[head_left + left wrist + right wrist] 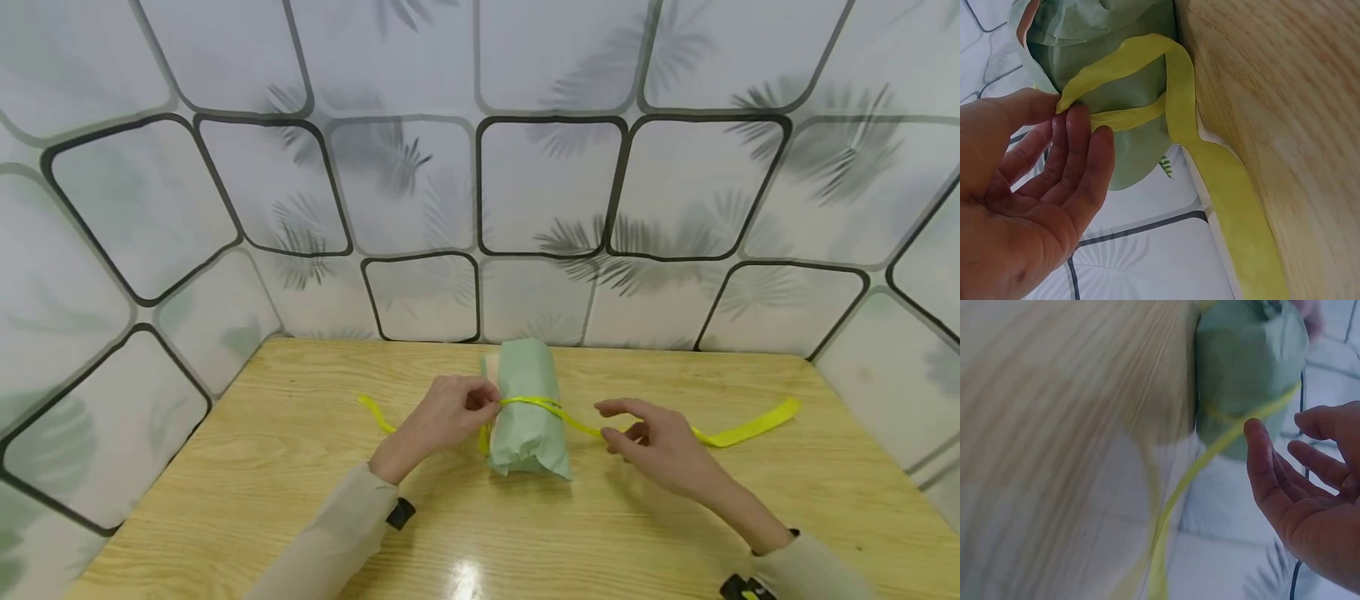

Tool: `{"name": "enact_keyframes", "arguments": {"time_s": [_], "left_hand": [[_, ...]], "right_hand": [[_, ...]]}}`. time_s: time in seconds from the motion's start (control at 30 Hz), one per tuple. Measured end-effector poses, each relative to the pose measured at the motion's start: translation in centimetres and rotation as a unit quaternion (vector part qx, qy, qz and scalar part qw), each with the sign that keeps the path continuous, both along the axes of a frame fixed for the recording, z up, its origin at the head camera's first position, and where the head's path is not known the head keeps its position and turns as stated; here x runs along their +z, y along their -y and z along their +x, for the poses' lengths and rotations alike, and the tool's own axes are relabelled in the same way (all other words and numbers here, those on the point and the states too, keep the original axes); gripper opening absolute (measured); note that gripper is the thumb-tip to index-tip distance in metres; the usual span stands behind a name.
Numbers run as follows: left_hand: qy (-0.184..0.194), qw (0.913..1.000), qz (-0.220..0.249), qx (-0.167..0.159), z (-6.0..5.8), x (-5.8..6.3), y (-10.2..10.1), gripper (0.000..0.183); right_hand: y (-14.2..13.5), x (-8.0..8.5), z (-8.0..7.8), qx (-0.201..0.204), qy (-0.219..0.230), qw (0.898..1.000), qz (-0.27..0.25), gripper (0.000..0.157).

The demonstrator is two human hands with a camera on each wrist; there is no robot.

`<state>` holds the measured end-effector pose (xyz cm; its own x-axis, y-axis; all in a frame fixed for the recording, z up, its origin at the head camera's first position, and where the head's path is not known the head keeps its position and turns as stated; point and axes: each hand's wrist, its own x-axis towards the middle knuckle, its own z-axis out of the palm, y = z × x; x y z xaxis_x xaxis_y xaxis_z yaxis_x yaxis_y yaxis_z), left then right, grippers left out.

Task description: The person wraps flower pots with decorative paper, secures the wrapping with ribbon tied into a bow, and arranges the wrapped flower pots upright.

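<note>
A pale green paper-wrapped bundle [528, 442] lies on the wooden table, with a yellow ribbon [532, 401] around its middle. At the bundle's left side, my left hand [450, 412] pinches the ribbon between thumb and fingertips. In the left wrist view, a loop of the ribbon [1179, 94] runs from that pinch and its tail hangs down. To the right of the bundle is my right hand [663, 446], thumb and forefinger apart. The right wrist view shows the ribbon [1204, 456] passing close by its fingertip; whether they touch I cannot tell.
Ribbon ends [757, 425] spread right and left over the wooden table [247, 467]. A patterned curtain [555, 183] with leaf prints stands behind the table and along its sides. Black bands [401, 513] are on both wrists.
</note>
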<state>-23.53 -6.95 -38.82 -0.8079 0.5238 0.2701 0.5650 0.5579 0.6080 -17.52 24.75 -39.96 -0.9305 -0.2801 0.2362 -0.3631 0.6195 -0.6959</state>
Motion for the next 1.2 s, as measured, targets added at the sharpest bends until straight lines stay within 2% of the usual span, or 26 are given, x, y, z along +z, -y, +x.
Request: {"name": "enact_keyframes", "arguments": {"time_s": [0.1,0.27,0.53,0.73,0.83,0.93,1.0,1.03,1.07,1.13,1.2], "left_hand": [[0.0,1.0,-0.001,-0.001,0.0,0.1,0.0,0.009],[-0.008,0.9999,-0.009,-0.003,0.0,0.1,-0.1,0.008],[-0.02,0.9997,-0.013,-0.006,-0.1,-0.2,-0.1,0.008],[-0.027,0.9995,-0.003,-0.013,-0.3,-0.5,0.2,0.007],[-0.002,0.9999,0.0,-0.011,-0.3,-0.6,0.9,0.004],[0.065,0.9977,0.018,-0.014,-0.3,-0.3,2.0,0.003],[0.14,0.9881,0.055,-0.033,-0.3,0.2,2.8,0.007],[0.184,0.9785,0.081,-0.047,-0.4,0.4,3.1,0.008],[0.225,0.9664,0.107,-0.064,-0.5,0.5,3.4,0.009],[0.298,0.9358,0.162,-0.096,-0.7,0.6,3.7,0.014],[0.343,0.9094,0.201,-0.123,-0.8,0.3,3.8,0.02]], "right_hand": [[2.6,0.0,-0.6,0.03,-0.032,0.999,-0.007,0.032],[5.0,-0.3,-1.8,0.035,-0.09,0.995,0.005,0.032],[5.8,-1.0,-2.5,0.067,-0.193,0.979,0.013,0.044],[6.0,-0.8,-2.6,0.073,-0.23,0.97,0.026,0.047],[6.2,-0.5,-2.6,0.071,-0.221,0.972,0.04,0.046],[6.4,-0.3,-2.5,0.071,-0.198,0.976,0.05,0.045],[6.5,-0.2,-2.3,0.071,-0.185,0.979,0.053,0.044],[6.5,-0.2,-2.3,0.07,-0.182,0.979,0.054,0.044],[6.5,-0.2,-2.3,0.069,-0.178,0.98,0.056,0.044],[6.5,-0.3,-2.2,0.067,-0.176,0.981,0.056,0.044],[6.5,-0.3,-2.1,0.067,-0.177,0.98,0.057,0.044]]}}
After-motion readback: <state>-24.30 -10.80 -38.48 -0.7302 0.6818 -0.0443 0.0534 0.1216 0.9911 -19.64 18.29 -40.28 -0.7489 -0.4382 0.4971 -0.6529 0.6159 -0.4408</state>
